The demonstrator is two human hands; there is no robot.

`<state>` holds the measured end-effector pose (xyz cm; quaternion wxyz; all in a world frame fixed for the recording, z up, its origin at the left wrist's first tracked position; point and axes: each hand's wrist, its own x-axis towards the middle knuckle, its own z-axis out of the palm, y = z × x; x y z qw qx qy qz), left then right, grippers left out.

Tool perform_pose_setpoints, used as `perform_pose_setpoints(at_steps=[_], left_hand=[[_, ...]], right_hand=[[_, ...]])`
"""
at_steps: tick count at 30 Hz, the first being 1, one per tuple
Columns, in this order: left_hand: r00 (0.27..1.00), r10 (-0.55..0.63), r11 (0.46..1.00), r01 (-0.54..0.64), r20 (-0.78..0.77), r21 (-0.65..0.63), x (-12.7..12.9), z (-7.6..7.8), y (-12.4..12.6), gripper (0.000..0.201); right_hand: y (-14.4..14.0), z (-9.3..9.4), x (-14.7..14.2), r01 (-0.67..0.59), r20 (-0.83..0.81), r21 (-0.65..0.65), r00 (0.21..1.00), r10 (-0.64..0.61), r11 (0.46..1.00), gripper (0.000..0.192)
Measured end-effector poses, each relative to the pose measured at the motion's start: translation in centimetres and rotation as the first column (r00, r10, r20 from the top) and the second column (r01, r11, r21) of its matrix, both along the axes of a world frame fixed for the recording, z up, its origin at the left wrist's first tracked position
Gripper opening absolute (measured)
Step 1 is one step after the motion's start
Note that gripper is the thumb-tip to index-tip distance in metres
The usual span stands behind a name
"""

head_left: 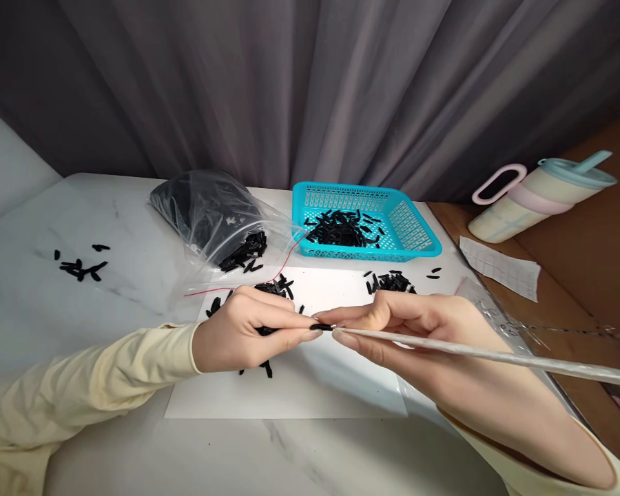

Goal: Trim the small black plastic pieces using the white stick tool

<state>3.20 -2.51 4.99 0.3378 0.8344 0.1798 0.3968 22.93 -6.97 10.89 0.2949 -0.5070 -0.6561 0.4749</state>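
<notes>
My left hand [258,325] pinches a small, slim black piece [320,327] between thumb and fingertips. Meeting it from the other side, my right hand [393,324] has its thumb and fingers closed around the narrow end of a long, whitish, shiny rod [496,355] that runs off to the right edge. The rod's tip touches or nearly touches the black piece; which of the two is hidden by the fingers. Below both hands lies a white sheet [289,406]. Loose black pieces [390,282] are heaped on its far side, and others are partly covered by my left hand.
A turquoise basket [418,241] holds many black pieces. Left of it, a clear plastic bag [201,213] spills more, with a red string [289,258] across its opening. Several pieces [80,269] lie far left. A tumbler [542,196] and paper slip [501,265] are at right.
</notes>
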Motion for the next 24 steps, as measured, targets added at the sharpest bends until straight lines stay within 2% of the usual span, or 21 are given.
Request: perform_pose_setpoints(at_steps=[15, 24], left_hand=[[1.000, -0.020, 1.000, 0.020, -0.019, 0.005, -0.05, 0.23, -0.03, 0.020], [0.999, -0.019, 1.000, 0.019, -0.041, -0.006, -0.05, 0.28, -0.03, 0.021]], right_hand=[[0.08, 0.15, 0.08, -0.030, -0.010, -0.032, 1.000, 0.030, 0.999, 0.020], [-0.01, 0.09, 0.21, -0.032, -0.005, 0.001, 0.999, 0.032, 0.999, 0.017]])
